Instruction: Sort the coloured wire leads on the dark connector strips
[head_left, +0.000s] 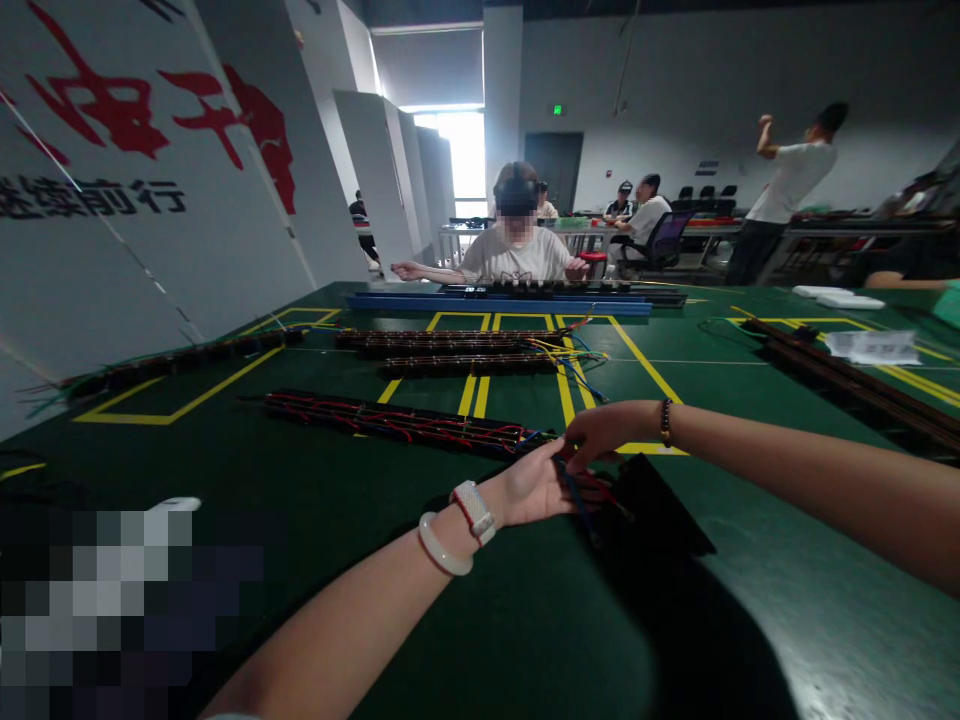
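Note:
My left hand, palm turned up, is curled under a bundle of red and blue wires. Above it, my right hand reaches in from the right with its fingers pinched on the same wires; the fingertips are partly hidden. The wires come from the near end of a long black strip strung with red and yellow wires, which lies on the green table. Just right of my hands is a dark, flat black piece, partly in shadow.
Beyond lie several wired black strips, with blue and black rails further back. More strips lie at right, near a white paper, and at left. Yellow tape marks the table. A person sits across it.

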